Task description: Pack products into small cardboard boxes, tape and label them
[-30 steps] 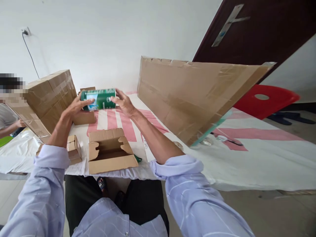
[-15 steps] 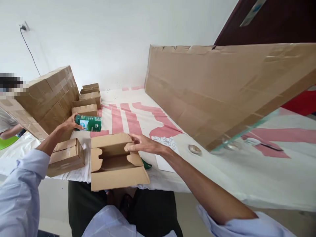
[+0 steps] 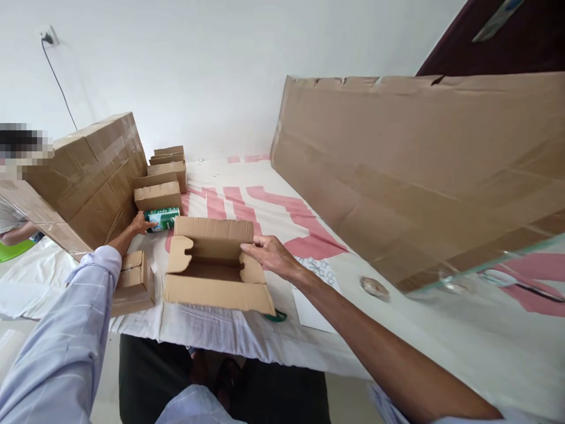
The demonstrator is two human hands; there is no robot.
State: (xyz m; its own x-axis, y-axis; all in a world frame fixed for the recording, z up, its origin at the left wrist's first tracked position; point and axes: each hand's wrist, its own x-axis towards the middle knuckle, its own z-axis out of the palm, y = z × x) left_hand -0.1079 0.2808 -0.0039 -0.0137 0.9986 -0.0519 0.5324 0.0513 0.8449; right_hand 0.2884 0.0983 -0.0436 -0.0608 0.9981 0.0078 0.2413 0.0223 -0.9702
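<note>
My left hand [image 3: 142,224] is closed around one end of a green can [image 3: 164,219], which is held on its side in front of the nearest small box at the back. Whether the can touches the cloth I cannot tell. An open cardboard box [image 3: 218,293] stands before me, its flaps spread outward and its visible inside bare. The fingers of my right hand [image 3: 271,254] pinch the box's far right corner by the side flap. To the left, partly behind my left forearm, sits a closed cardboard box [image 3: 136,285].
Several small boxes [image 3: 165,174] line the large carton [image 3: 106,176] on the left. A tall cardboard panel [image 3: 397,171] stands at right. On the cloth lie a printed sheet [image 3: 315,303], a tape roll [image 3: 374,288] and a green strap [image 3: 277,317]. Another person's arm [image 3: 17,232] shows far left.
The open box has shifted away from the table's front edge, with my right hand still on it. My left hand has carried the green can lower, nearer the small boxes. The view has turned slightly.
</note>
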